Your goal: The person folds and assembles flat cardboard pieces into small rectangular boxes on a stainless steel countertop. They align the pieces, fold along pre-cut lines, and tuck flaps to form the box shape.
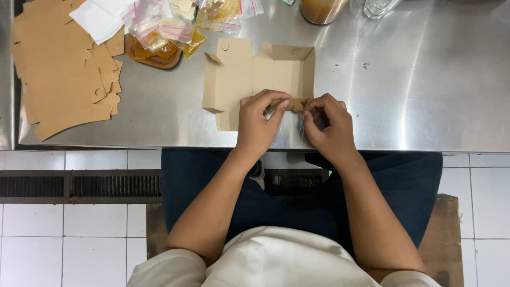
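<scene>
Box [249, 74]: brown card, half folded, lying open near the counter [425, 79] front edge. Left hand [258, 122] and right hand [326, 125]: both pinching its front flap, grips closing on the card. Flat blanks [58, 64] and plastic sachets [170, 26]: sitting at the back left corner.

Pretty basic setup here: a shiny steel table [425, 79] that catches the overhead light in long bright streaks, sitting over a white tiled floor [64, 250]. There's a dark drain grate [79, 186] running along the floor just under the table edge, plus a wooden stool [449, 239].
</scene>
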